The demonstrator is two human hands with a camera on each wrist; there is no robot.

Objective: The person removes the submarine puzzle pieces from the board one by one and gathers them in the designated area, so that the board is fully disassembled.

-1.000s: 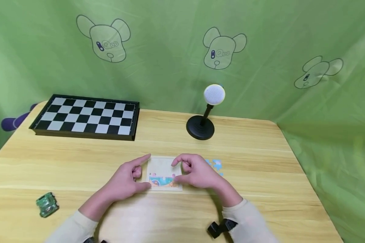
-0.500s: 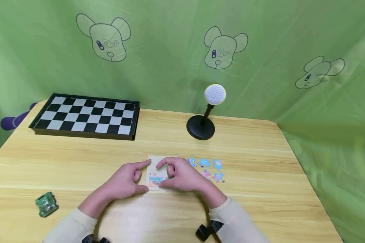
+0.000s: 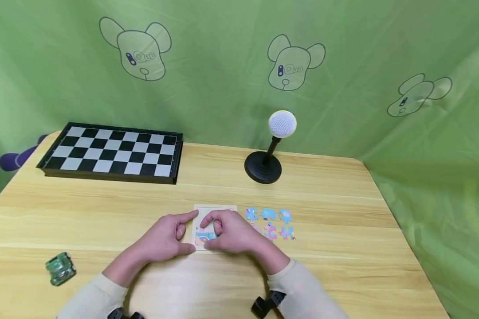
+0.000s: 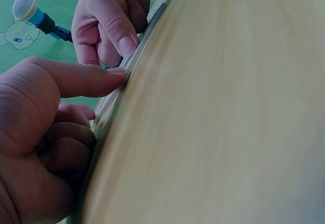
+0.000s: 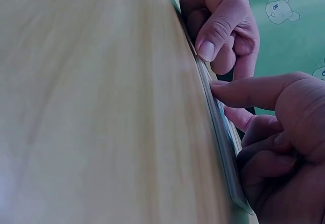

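Puzzle board (image 3: 206, 210), part-covered by right grip (image 3: 232, 231); pieces (image 3: 268, 214) alongside, microphone (image 3: 282, 124) beyond.

Wood-grain desk (image 3: 343, 208). Black-and-white checkered board (image 3: 111, 153) lies flat, far left corner. Mic (image 3: 282, 124), pale mesh head, sits tilted on black round-based stand (image 3: 263, 167), right of board, near back edge. Green toy car (image 3: 60, 268) near left. Green curtain (image 3: 223, 57) behind, printed animal heads. Purple shape (image 3: 16, 160) past left edge, unclear what.
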